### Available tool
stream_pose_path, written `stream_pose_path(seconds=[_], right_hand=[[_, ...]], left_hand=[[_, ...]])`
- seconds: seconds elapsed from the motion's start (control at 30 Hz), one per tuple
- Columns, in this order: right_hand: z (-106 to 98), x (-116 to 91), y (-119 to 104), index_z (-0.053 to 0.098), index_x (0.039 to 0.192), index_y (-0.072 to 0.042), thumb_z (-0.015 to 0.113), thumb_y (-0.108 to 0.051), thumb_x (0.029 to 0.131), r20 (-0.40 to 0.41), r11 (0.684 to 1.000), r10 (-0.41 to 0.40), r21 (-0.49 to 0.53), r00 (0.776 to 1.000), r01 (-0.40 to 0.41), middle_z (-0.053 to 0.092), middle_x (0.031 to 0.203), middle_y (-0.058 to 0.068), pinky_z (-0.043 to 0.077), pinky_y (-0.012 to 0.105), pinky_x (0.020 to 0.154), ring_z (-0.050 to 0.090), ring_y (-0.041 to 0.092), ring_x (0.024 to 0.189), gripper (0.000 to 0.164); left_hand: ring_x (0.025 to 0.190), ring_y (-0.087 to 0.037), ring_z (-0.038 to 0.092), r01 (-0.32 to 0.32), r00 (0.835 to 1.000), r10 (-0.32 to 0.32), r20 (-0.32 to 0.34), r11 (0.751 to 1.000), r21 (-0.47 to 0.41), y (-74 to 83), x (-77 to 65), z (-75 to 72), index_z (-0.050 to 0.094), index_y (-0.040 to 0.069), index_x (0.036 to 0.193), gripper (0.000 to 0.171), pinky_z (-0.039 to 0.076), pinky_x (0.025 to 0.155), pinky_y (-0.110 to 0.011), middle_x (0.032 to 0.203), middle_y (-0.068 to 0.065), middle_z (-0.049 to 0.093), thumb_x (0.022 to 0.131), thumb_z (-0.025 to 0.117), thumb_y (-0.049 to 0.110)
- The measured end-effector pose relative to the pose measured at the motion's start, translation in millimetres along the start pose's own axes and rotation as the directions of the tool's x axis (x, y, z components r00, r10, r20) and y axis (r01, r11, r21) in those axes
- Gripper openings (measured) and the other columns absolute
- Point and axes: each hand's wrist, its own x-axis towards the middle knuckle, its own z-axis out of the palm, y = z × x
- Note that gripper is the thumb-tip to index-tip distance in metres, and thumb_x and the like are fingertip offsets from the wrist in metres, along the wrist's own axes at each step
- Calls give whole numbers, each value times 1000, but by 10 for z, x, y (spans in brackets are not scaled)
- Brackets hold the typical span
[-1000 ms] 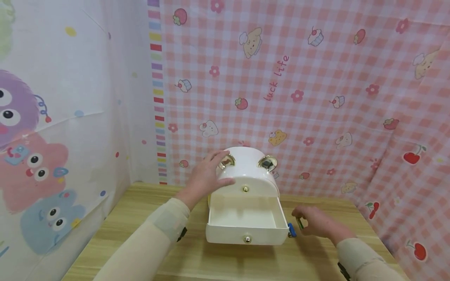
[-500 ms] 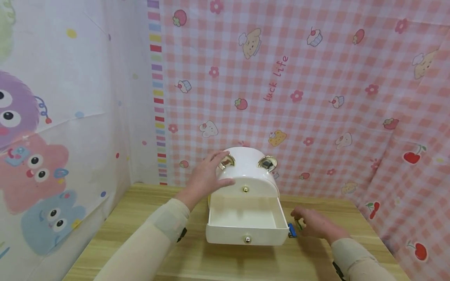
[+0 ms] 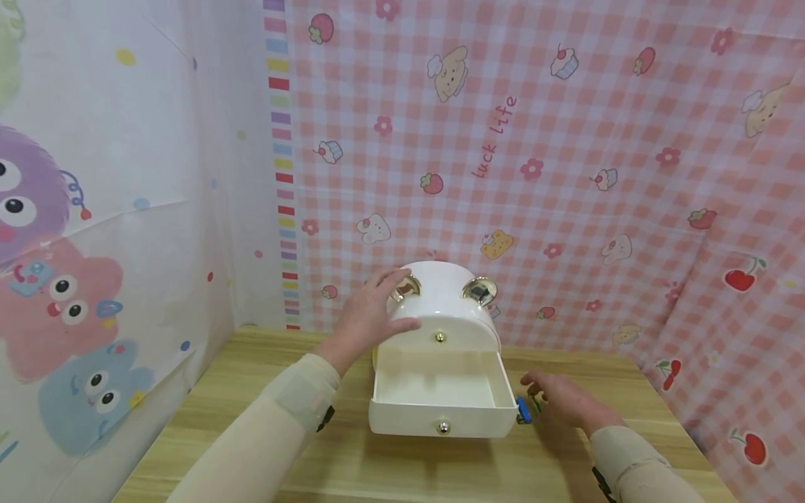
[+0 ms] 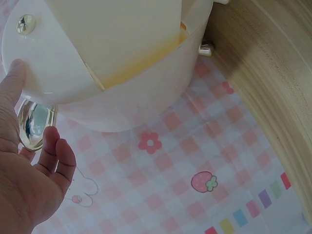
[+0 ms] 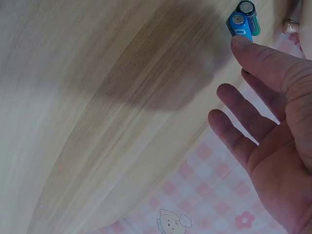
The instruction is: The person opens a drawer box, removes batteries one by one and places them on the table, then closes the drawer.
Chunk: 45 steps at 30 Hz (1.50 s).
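Observation:
A white storage box (image 3: 440,293) with gold ears stands on the table, its lower drawer (image 3: 434,384) pulled out and empty. My left hand (image 3: 367,314) grips the box at its left gold ear (image 4: 35,122), with the thumb on the front face. Beside the drawer's right front corner, my right hand (image 3: 556,398) pinches a battery (image 3: 537,403), mostly hidden by the fingers. Next to those fingers lies a blue battery (image 3: 524,409). Right beside the blue one, the right wrist view has a green battery (image 5: 249,12); the thumb tip overlaps the blue one there.
The wooden table (image 3: 251,419) runs around the box. A pink checked cloth (image 3: 534,140) hangs close behind it, and a white cartoon cloth (image 3: 126,279) hangs on the left. Small gold feet (image 4: 205,49) hold the box off the table.
My right hand has shifted slightly left toward the blue battery, and less of its pinched battery shows. The left hand, box and drawer have stayed put.

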Motion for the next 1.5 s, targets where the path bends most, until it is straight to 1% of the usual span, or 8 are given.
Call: stream_pose_path(seconds=[0.23,0.43,0.67,1.0,1.13,1.27,1.43,1.5], right_hand=[[35,37,23,64,133,3,73,24,75,6,1000,19,11,1000,-19,74,123,23,60,61,97,71,44,113,62],[60,54,42,64,132,3,78,22,72,2,999,32,17,999,-32,75,120,24,61,61,96,72,44,111,65],[90,90,115,63,131,4,76,21,69,5,1000,2,0,1000,-2,76,116,23,62,58,93,73,41,106,65],[119,98,118,64,129,2,81,18,70,5,1000,14,-17,1000,-14,77,116,21,61,60,95,73,41,107,64],[136,101,116,64,129,3,80,18,69,2,1000,3,-24,1000,-3,77,114,21,62,60,94,74,41,106,64],[152,102,126,64,129,2,78,19,69,-8,1000,8,-18,1000,-8,77,114,20,61,61,96,74,41,107,63],[177,99,154,65,127,1,77,19,71,-19,999,11,-33,1000,-11,77,113,19,59,62,98,73,42,109,60],[186,98,166,66,126,1,76,18,74,-22,999,-4,-47,1000,2,77,112,18,59,62,98,73,42,109,56]], left_hand=[[143,-36,57,4,1000,-4,6,1000,-2,-2,7,-8,43,27,163,95,54,113,-55,166,-2,45,84,90,51],[145,-36,55,19,1000,-19,17,1000,-11,5,14,-21,42,27,164,96,52,116,-56,167,-2,44,84,90,50],[146,-35,55,14,1000,-14,13,1000,-10,14,22,-23,43,27,164,96,51,117,-55,167,-1,44,84,90,51],[145,-35,55,22,1000,-22,12,1000,-2,8,8,-11,43,28,164,96,52,116,-55,167,-1,44,84,90,51],[145,-35,56,28,1000,-28,13,1000,-2,9,8,-8,43,28,164,96,52,116,-56,167,-1,44,84,90,51],[145,-35,56,32,999,-32,13,999,-4,14,7,-9,43,28,164,96,52,116,-56,167,-1,43,84,90,51],[145,-35,56,30,999,-30,11,1000,-2,14,7,-10,43,29,163,95,52,116,-56,167,-1,43,84,90,52],[145,-35,56,28,1000,-28,9,1000,-3,10,8,-8,43,28,163,95,52,116,-56,167,-1,44,84,90,51]])
